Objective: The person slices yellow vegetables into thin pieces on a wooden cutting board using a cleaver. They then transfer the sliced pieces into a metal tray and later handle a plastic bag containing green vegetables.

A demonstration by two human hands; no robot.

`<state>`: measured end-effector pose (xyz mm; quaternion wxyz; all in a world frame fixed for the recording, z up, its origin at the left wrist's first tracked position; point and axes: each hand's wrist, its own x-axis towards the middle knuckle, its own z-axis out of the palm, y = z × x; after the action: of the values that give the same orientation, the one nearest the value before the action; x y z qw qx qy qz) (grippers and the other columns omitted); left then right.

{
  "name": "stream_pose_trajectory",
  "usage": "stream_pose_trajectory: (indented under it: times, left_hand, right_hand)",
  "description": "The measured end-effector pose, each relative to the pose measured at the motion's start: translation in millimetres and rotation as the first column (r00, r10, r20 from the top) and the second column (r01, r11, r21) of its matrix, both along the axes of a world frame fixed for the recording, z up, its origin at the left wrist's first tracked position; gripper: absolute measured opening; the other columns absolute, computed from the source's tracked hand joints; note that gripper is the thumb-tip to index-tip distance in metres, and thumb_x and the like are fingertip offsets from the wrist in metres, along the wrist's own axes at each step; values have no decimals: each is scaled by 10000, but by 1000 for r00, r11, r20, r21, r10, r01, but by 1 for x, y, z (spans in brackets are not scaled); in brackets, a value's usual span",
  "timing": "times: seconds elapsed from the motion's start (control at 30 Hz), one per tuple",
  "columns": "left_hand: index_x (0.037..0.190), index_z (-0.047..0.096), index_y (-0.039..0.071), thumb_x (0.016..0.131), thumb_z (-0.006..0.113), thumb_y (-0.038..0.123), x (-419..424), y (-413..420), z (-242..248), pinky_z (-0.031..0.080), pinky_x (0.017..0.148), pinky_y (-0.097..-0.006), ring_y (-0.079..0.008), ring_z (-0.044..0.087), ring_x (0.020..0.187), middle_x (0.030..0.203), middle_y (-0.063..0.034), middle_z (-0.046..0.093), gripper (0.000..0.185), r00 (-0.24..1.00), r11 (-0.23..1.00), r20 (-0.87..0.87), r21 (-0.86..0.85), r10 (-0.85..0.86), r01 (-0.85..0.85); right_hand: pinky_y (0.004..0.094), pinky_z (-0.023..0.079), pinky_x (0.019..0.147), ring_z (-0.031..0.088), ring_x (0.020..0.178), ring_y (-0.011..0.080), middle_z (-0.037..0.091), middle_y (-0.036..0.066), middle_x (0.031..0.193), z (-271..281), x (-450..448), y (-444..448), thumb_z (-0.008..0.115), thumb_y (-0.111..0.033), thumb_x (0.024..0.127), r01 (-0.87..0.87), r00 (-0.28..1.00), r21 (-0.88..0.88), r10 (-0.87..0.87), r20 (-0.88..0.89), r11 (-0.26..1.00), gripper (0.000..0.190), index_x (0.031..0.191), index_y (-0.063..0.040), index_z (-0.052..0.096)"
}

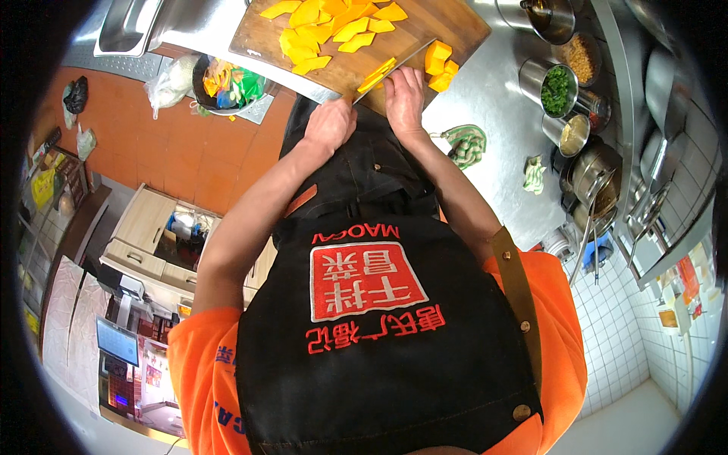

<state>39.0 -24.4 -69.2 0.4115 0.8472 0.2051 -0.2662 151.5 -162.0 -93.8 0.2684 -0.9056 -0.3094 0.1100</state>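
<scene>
My left hand (331,122) is closed around the handle of a kitchen knife, low on a wooden cutting board (460,25). The knife blade (410,56) slants up to the right across the board. My right hand (405,99) rests on the board just right of the blade, fingers bent and close together; what lies under its fingertips is mostly hidden. Thin pumpkin slices (377,75) stand against the blade's left side. Flat pumpkin pieces (352,27) are spread over the upper board. Thick pumpkin chunks (439,60) sit right of the blade.
The board lies on a steel counter (500,210) with a green-striped cloth (467,146) and a smaller cloth (534,174). Along its right side stand metal containers, one with chopped greens (555,90). A waste bin (230,85) and a plastic bag (173,82) are at the left.
</scene>
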Motion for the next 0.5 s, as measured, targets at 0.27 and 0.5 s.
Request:
stream_pose_trajectory:
  times: [0.27, 0.5]
  left_hand:
    - [984, 599, 1, 841, 592, 148, -6, -3, 21, 527, 738, -501, -433, 642, 798, 789, -272, 645, 206, 969, 984, 175, -43, 175, -170]
    - [996, 599, -1, 855, 591, 149, -6, 3, 57, 533, 708, -502, -429, 648, 795, 789, -265, 649, 205, 998, 999, -52, -42, 32, -34]
  right_hand:
    - [423, 464, 864, 530, 982, 343, 592, 132, 1013, 5, -5, -5, 640, -8, 791, 12, 1000, 41, -12, -21, 999, 159, 949, -3, 633]
    - [421, 469, 866, 529, 973, 346, 592, 131, 1002, 0, 0, -11, 642, 32, 762, 20, 1000, 52, -21, 8, 998, 207, 968, 9, 634]
